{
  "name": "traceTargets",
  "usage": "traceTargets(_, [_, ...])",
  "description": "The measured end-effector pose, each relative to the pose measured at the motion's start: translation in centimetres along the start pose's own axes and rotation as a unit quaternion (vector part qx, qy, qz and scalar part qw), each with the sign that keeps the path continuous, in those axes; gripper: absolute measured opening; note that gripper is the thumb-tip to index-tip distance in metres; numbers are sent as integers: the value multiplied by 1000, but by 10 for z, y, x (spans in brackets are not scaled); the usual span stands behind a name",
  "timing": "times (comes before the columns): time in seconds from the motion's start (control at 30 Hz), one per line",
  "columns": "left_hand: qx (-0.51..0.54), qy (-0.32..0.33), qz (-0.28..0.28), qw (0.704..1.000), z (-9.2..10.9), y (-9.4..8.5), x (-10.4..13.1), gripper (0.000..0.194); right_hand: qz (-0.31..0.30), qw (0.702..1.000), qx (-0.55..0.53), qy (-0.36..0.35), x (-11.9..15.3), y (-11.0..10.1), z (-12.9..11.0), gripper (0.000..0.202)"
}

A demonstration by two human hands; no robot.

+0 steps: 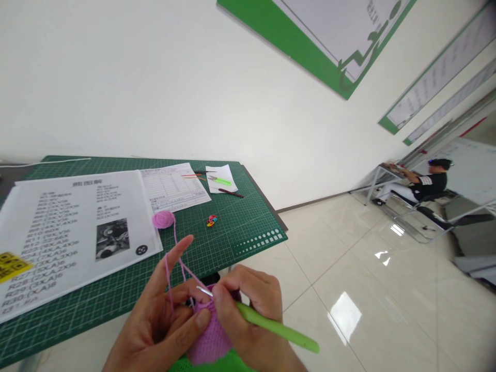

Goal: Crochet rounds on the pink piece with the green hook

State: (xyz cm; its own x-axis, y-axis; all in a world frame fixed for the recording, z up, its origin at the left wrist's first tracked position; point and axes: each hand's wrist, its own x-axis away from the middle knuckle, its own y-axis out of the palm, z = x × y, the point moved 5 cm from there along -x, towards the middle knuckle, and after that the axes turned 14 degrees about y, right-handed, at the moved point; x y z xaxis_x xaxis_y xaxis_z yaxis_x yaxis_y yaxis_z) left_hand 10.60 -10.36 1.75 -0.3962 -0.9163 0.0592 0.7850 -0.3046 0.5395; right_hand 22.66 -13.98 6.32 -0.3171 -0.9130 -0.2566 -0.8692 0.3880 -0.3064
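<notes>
Left hand (163, 315), low in the view: fingers (176, 253) partly spread, forefinger raised straight with a pink strand of yarn (168, 279) running over it. Thumb and lower fingers pinch the pink crocheted piece (211, 338) from the left. Hand closed on the piece, not fully curled.

Right hand (251, 310): fingers curled tight round a green-handled crochet hook (271, 324). Metal tip of the hook sits at the top edge of the pink piece, just beside the left thumb. Handle points out to the lower right.

Pink piece held between both hands, off the near edge of the surface (232, 227), above the floor.

Yarn strand leads up to a small pink ball (163, 219), lying on the green cutting mat beside a large printed sheet (77, 222). Further back: a form (174, 188), green snips (219, 180) on white paper, a dark pen (231, 192). Small coloured clips (211, 220) lie apart on the mat.

Another person (422, 183) sits well off at the right by the wall.
</notes>
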Motion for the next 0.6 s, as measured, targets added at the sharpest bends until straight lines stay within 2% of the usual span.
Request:
traceTargets(0.23, [57, -23, 18, 998, 3, 5, 1, 98, 11, 999, -10, 44, 6, -1, 8, 32])
traceTargets(0.37, [73, -48, 14, 996, 1, 5, 1, 95, 6, 999, -20, 45, 5, -3, 8, 32])
traceTargets(0.6, [85, -61, -23, 994, -4, 0, 2, 86, -106, 994, -5, 30, -4, -14, -2, 27])
